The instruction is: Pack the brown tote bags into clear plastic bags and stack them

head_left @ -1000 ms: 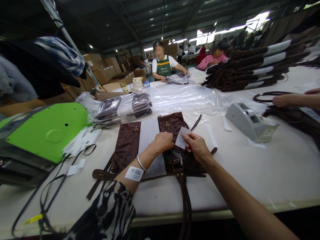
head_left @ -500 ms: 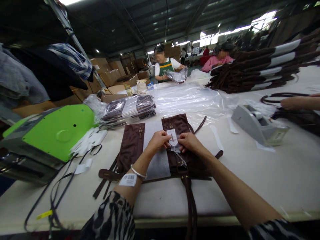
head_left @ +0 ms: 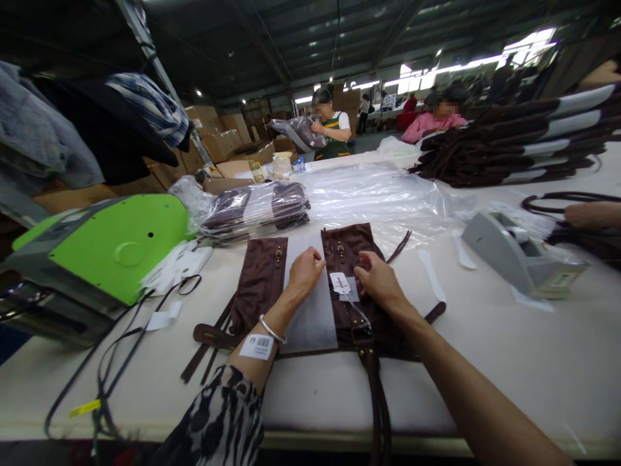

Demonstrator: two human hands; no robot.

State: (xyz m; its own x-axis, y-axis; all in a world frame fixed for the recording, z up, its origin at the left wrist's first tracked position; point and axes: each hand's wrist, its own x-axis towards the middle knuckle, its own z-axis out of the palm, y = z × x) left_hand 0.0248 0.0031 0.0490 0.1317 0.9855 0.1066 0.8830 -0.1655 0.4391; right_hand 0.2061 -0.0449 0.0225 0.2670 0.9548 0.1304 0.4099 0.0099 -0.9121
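A dark brown bag (head_left: pixel 257 272) lies flat on the table with a pale paper band (head_left: pixel 310 323) round its middle. My left hand (head_left: pixel 305 272) hovers above the band, fingers curled together with nothing visible in them. Over the bag's right part is my right hand (head_left: pixel 381 279), its fingers bent and thumb apart, holding nothing. Between the hands, a white hang tag (head_left: pixel 339 283) rests on the bag beside a small clear plastic piece (head_left: pixel 350 289). A brown strap (head_left: pixel 376 395) hangs toward the table's front edge. A barcode sticker (head_left: pixel 257 347) is on my left forearm.
A green-and-grey machine (head_left: pixel 121 246) stands left, near white tags (head_left: pixel 177 265) and black cords (head_left: pixel 114 372). Behind the bag are wrapped bags (head_left: pixel 257 207) and plastic sheets (head_left: pixel 373 194). A tape dispenser (head_left: pixel 519 249) and stacked brown bags (head_left: pixel 519 139) sit right. Another person's hand (head_left: pixel 592 215) is far right.
Both hands have let go of the hang tag and moved apart; it now lies lower on the bag. Across the table, a co-worker has swung a wrapped bag to the left.
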